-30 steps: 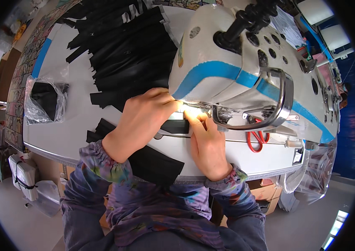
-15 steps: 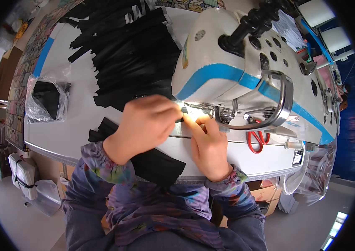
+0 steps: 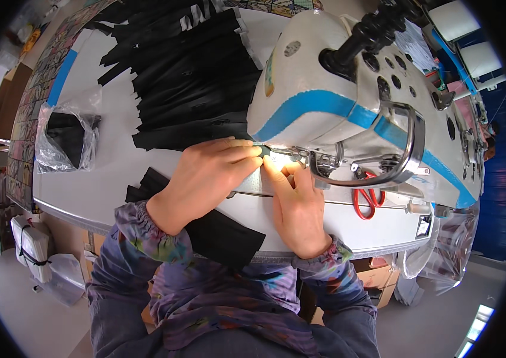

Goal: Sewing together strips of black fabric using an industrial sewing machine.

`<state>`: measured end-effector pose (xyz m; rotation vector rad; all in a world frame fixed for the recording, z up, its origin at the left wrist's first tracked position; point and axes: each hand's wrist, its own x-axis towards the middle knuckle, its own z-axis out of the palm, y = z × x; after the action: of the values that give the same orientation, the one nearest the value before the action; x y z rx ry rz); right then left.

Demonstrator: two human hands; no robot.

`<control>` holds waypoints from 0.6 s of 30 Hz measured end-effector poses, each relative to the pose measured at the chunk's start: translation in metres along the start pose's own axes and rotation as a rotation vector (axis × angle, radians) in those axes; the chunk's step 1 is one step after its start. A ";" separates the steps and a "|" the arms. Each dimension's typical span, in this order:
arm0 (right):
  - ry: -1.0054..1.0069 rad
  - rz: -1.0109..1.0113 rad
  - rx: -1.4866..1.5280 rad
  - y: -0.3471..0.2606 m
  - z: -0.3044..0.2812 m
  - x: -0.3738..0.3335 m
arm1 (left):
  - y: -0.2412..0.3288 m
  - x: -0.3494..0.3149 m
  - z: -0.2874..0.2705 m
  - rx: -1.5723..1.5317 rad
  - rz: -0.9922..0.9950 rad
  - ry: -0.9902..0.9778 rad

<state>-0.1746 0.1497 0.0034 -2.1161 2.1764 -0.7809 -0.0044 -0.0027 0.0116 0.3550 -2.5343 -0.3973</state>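
Fingertips of both hands meet at the lit needle area of a white and blue sewing machine (image 3: 309, 98). Between them shows a small dark piece of fabric (image 3: 265, 151). My left hand (image 3: 208, 178) pinches it from the left, fingers together. My right hand (image 3: 300, 206) is closed, its thumb and forefinger at the piece's right side beside the presser foot. How far the piece runs beneath my fingers is hidden. Under my left wrist, a black fabric strip (image 3: 229, 238) lies across the table's front edge.
A large heap of black fabric pieces (image 3: 187, 77) spreads beyond my left hand. A clear plastic bag (image 3: 89, 143) holding something black lies at the left. Red-handled scissors (image 3: 365, 203) rest right of my right hand, beneath the machine's metal guard (image 3: 411, 143). Thread cones (image 3: 452, 21) stand far right.
My left hand has turned slightly and its fingers lie flatter and straighter at the fabric piece. My right hand stays nearly in place. The view has shifted a little.
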 end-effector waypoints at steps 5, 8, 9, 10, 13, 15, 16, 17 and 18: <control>-0.011 -0.011 0.023 0.001 0.001 -0.001 | 0.000 -0.005 0.002 0.027 -0.041 0.008; 0.013 -0.021 0.014 0.002 0.003 -0.001 | 0.002 -0.003 0.001 0.026 -0.037 0.016; 0.002 0.003 0.016 0.001 0.002 -0.002 | 0.002 -0.002 0.000 0.026 -0.037 0.015; -0.008 0.028 0.019 0.001 0.002 -0.002 | 0.002 0.000 0.000 0.013 -0.024 0.014; 0.011 0.019 0.016 -0.001 0.000 -0.001 | 0.001 0.001 0.001 -0.009 -0.009 0.012; 0.017 0.010 0.010 0.001 0.001 -0.002 | 0.001 0.001 0.001 -0.019 -0.008 0.012; 0.022 0.002 0.005 0.001 0.001 -0.002 | 0.001 0.001 0.000 -0.028 -0.008 0.007; 0.022 0.002 0.005 0.001 0.001 -0.002 | 0.000 0.002 0.000 -0.036 -0.008 0.001; 0.025 -0.003 0.002 0.001 0.001 -0.002 | 0.000 0.001 0.000 -0.036 -0.009 0.001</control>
<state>-0.1749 0.1516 0.0016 -2.1212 2.1838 -0.8131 -0.0056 -0.0028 0.0123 0.3522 -2.5219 -0.4459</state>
